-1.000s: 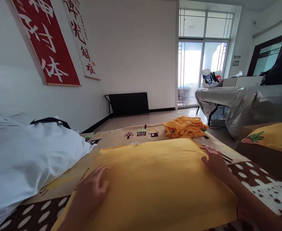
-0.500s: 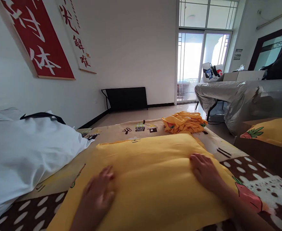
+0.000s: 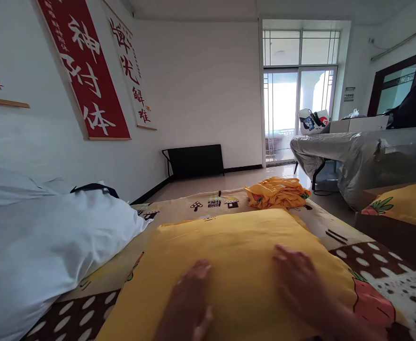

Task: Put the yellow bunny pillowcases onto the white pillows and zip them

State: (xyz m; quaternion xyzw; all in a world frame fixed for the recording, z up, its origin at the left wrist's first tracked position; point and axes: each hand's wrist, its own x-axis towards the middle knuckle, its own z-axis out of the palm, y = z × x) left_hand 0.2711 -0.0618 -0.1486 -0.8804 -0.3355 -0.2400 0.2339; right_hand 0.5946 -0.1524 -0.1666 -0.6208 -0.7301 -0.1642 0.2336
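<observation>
A plump yellow pillow (image 3: 243,237) with a carrot print at its right edge lies flat in front of me. Over its left middle is my left hand (image 3: 190,296), palm down, fingers stretched forward and thumb apart. My right hand (image 3: 298,279) is over the right middle of the pillow, its fingers also extended and smeared by motion. Neither hand grips anything; whether both press on the cloth or hover just above it is hard to tell. Under the pillow spreads a patterned blanket (image 3: 190,215) in beige and brown.
White pillows or bags (image 3: 87,237) are heaped at left. A crumpled orange cloth (image 3: 277,193) lies beyond the pillow. At right, a cardboard box (image 3: 388,241) holds another yellow carrot-print piece (image 3: 411,203). A plastic-wrapped table (image 3: 364,151) stands behind it.
The view has tilted up and shifted left. My left hand has moved rightward across the pillow, nearer to my right hand. The pillow keeps its place on the blanket.
</observation>
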